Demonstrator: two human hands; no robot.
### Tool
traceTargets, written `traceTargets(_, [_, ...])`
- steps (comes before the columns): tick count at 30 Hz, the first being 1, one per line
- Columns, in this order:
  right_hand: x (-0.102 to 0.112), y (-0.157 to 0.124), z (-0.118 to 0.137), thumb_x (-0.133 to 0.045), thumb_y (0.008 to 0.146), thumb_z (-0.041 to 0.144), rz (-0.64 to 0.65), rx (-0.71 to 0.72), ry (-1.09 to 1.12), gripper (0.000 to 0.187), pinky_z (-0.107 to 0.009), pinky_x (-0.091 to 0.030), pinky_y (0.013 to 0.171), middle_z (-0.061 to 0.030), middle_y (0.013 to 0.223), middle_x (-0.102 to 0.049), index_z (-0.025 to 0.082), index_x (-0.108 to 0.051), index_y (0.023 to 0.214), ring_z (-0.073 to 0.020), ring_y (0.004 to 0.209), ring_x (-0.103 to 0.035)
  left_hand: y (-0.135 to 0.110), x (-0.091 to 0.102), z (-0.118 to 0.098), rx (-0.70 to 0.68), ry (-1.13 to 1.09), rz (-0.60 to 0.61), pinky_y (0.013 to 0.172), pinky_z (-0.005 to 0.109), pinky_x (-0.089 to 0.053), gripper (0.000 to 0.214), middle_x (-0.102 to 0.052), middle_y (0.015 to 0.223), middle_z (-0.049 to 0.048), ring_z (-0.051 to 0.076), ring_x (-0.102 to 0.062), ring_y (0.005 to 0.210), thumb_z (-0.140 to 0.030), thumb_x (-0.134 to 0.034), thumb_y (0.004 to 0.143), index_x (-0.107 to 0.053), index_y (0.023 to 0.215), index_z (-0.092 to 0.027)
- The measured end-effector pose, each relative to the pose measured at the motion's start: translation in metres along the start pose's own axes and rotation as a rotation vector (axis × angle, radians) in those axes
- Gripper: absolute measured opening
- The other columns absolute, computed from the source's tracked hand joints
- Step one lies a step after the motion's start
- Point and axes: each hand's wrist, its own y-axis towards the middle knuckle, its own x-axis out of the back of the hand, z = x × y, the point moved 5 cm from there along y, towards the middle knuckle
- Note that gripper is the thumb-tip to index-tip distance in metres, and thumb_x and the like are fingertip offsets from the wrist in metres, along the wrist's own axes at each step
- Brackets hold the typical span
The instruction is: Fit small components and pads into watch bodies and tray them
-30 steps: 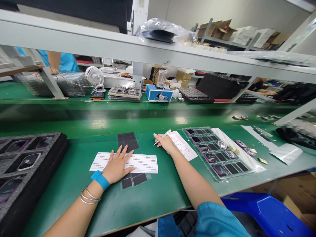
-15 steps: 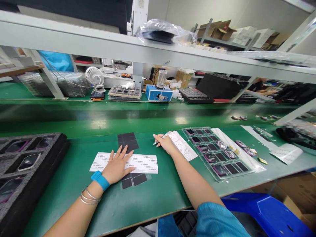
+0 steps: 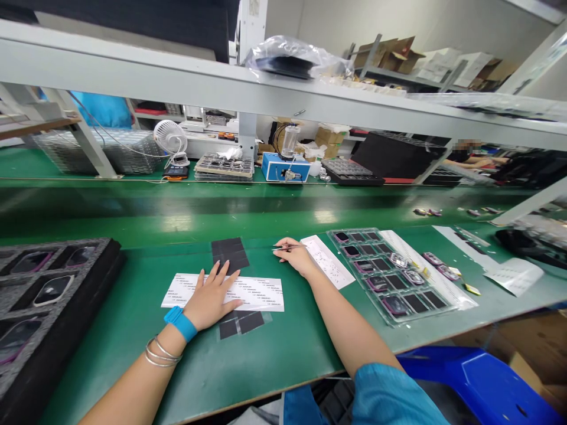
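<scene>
My left hand (image 3: pixel 211 298) lies flat with fingers spread on a white printed sheet (image 3: pixel 261 294). Black film squares (image 3: pixel 230 252) stick out beyond the sheet's far edge, and more black pieces (image 3: pixel 250 321) show at its near edge. A pair of thin metal tweezers (image 3: pixel 280 247) is pinched in my right hand (image 3: pixel 296 257), held just above the green bench. Right beside that hand lies a white sheet with small dark marks (image 3: pixel 328 262). Further right, a clear plastic tray (image 3: pixel 390 316) holds black squares and purple-rimmed parts.
A dark foam tray (image 3: pixel 100 283) with framed parts fills the left side. Loose purple parts (image 3: pixel 443 267) and paper strips (image 3: pixel 465 245) lie at the right. Behind stand a white fan (image 3: pixel 169 137) and a blue device (image 3: pixel 284 168). A co-worker's arms (image 3: pixel 476 160) show at far right.
The tweezers in my right hand have turned from slanting up to lying nearly level, and both prongs now show. My left hand has stayed in place on the sheet.
</scene>
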Motion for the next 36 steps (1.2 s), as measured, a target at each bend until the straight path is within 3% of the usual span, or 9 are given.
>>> traceTargets(9, [0.001, 0.003, -0.001, -0.069, 0.063, 0.041, -0.001, 0.005, -0.009, 0.029, -0.02, -0.052, 0.047, -0.0012, 0.074, -0.058, 0.018, -0.065, 0.08, -0.0103, 0.061, -0.053, 0.001, -0.003, 0.002, -0.01, -0.012, -0.023, 0.107, 0.059, -0.014, 0.066, -0.016, 0.151, 0.0084, 0.032, -0.01, 0.139, -0.057, -0.043, 0.084, -0.03, 0.141, -0.027])
traceTargets(14, [0.0, 0.006, -0.004, -0.063, 0.069, 0.046, 0.013, -0.036, -0.035, 0.03, -0.021, -0.05, 0.045, 0.003, 0.052, -0.05, 0.016, -0.06, 0.076, -0.0092, 0.047, -0.05, 0.0, -0.002, 0.001, -0.003, -0.009, -0.005, 0.108, 0.058, -0.013, 0.066, -0.014, 0.151, 0.0081, 0.031, -0.009, 0.139, -0.057, -0.042, 0.084, -0.029, 0.141, -0.027])
traceTargets(18, [0.0, 0.007, -0.006, -0.06, 0.071, 0.047, 0.019, -0.025, -0.068, 0.03, -0.022, -0.049, 0.044, 0.0058, 0.046, -0.046, 0.018, -0.056, 0.076, -0.0091, 0.04, -0.048, 0.0, -0.001, 0.001, -0.011, -0.014, -0.019, 0.107, 0.059, -0.014, 0.066, -0.016, 0.151, 0.0083, 0.032, -0.009, 0.139, -0.058, -0.042, 0.084, -0.029, 0.141, -0.027])
traceTargets(23, [0.001, 0.004, -0.002, -0.053, 0.075, 0.051, -0.051, 0.05, -0.183, 0.031, -0.023, -0.047, 0.043, 0.0055, 0.048, -0.047, 0.02, -0.054, 0.077, -0.0118, 0.041, -0.051, 0.0, -0.002, 0.001, -0.009, -0.012, -0.016, 0.108, 0.059, -0.014, 0.066, -0.015, 0.151, 0.0082, 0.032, -0.01, 0.139, -0.057, -0.043, 0.084, -0.03, 0.141, -0.027])
traceTargets(28, [-0.002, -0.005, 0.014, -0.05, 0.08, 0.052, -0.135, 0.196, -0.371, 0.035, -0.025, -0.044, 0.054, 0.001, 0.053, -0.051, 0.021, -0.051, 0.064, -0.0152, 0.052, -0.055, 0.0, -0.002, 0.001, -0.009, -0.019, -0.015, 0.108, 0.058, -0.013, 0.066, -0.015, 0.151, 0.008, 0.032, -0.009, 0.139, -0.058, -0.042, 0.084, -0.029, 0.141, -0.027])
traceTargets(36, [-0.006, -0.01, 0.019, -0.046, 0.084, 0.053, -0.135, 0.279, -0.526, 0.041, -0.027, -0.038, 0.057, -0.0014, 0.052, -0.055, 0.021, -0.049, 0.058, -0.0178, 0.055, -0.055, 0.0, 0.0, 0.0, 0.003, -0.022, 0.008, 0.108, 0.058, -0.011, 0.067, -0.014, 0.151, 0.0079, 0.031, -0.007, 0.139, -0.058, -0.042, 0.084, -0.029, 0.141, -0.027])
